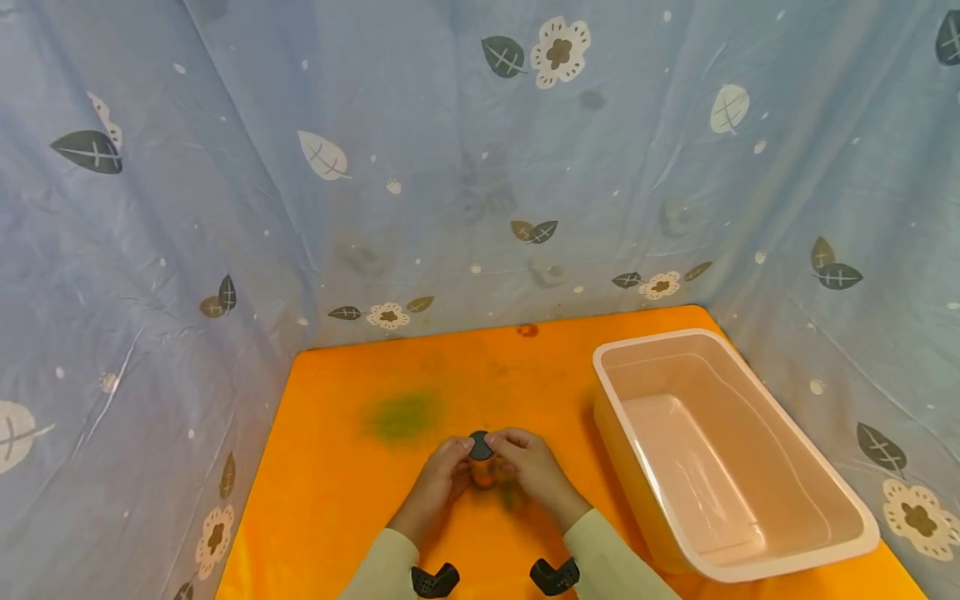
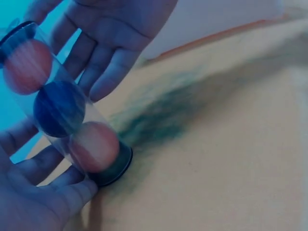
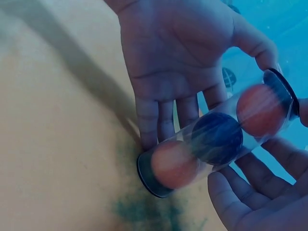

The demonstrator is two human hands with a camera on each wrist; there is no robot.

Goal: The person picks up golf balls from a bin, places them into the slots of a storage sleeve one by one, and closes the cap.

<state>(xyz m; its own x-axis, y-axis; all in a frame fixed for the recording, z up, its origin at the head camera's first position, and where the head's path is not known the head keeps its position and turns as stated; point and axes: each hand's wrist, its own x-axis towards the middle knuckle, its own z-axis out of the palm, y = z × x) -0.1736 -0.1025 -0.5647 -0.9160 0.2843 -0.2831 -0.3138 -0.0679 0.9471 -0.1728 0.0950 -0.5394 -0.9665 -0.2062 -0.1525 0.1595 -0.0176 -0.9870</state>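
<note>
A clear cylindrical tube [image 1: 483,475] with a dark cap [image 1: 481,446] on each end stands roughly upright between my two hands. Inside it, a blue ball [image 2: 58,109] sits between two orange-red balls [image 3: 174,164]. My left hand [image 1: 441,473] holds the tube from the left, its thumb at the top cap's rim. From the other side my right hand [image 1: 534,467] grips it too, thumb and index finger at the top cap and the other fingers along the wall. Both caps look seated on the tube.
A large pale plastic tub [image 1: 697,467] stands at the right of the orange tabletop [image 1: 337,500]. Blue curtains [image 1: 450,167] with leaves and flowers enclose the back and sides. Greenish stains [image 1: 405,415] mark the table. Black wrist devices [image 1: 435,581] show at the sleeves.
</note>
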